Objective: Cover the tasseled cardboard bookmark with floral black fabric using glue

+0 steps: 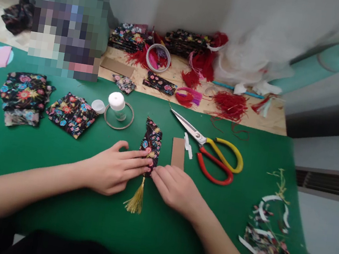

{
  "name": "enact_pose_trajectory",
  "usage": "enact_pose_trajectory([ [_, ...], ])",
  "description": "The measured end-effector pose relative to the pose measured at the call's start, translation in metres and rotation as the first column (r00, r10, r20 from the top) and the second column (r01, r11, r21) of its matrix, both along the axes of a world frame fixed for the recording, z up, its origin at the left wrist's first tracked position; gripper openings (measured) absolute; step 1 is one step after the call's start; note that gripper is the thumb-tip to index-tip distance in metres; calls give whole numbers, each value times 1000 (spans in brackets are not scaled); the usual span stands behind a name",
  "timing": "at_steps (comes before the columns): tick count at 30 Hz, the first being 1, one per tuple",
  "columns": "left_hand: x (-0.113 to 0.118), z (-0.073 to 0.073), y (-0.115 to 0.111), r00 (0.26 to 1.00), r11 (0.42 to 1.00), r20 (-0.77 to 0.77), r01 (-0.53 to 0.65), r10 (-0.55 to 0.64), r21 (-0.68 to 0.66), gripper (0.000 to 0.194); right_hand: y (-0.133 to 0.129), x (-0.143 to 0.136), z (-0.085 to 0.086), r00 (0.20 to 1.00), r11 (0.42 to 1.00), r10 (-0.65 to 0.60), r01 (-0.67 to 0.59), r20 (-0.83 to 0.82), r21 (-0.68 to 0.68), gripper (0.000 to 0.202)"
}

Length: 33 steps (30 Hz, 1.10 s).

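A narrow strip of black floral fabric [152,135] lies flat on the green mat, its top end slanted to a point. From its lower end hangs a gold tassel [136,197]. My left hand [118,168] rests on the strip from the left, fingers stretched out flat across it. On the other side, my right hand [177,188] is closed, its curled fingertips at the strip's lower right edge; the thumb is hidden. Just beyond my right hand lies a brown cardboard strip [178,152], partly covered by it. Scissors [202,143] with red and yellow handles lie open to the right.
Folded floral fabric [25,93] and a second floral piece [71,113] lie left. A white-topped bottle [118,104] stands inside a ring beside a small cap [98,106]. Red tassels [229,105] lie along the back. Fabric scraps [269,246] are heaped at the right edge.
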<state>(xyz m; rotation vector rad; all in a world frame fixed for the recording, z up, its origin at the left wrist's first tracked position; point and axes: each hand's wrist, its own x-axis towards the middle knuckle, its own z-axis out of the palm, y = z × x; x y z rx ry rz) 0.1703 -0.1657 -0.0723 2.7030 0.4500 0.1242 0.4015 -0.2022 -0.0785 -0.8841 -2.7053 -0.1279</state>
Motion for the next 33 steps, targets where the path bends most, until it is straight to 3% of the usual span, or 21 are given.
enact_pose_trajectory([
  [10, -3, -1, 9, 998, 995, 5, 63, -63, -78, 54, -3, 0, 1, 1000, 999, -15, 14, -17, -42, 17],
  [15, -7, 1, 20, 992, 979, 31, 122, -119, -162, 57, -5, 8, -4, 973, 975, -72, 22, -219, -220, 13],
  [19, -7, 2, 22, 990, 971, 51, 141, -134, -191, 60, -6, 7, -6, 964, 954, -130, 59, -232, -292, 13],
  [28, -6, 0, 14, 996, 989, 32, 83, -80, -125, 56, -3, 1, -3, 994, 995, 9, -20, -106, -103, 21],
  [33, -5, 1, 12, 995, 988, 8, 97, -97, -116, 60, -4, 1, -1, 994, 991, 19, -34, -112, -132, 17],
])
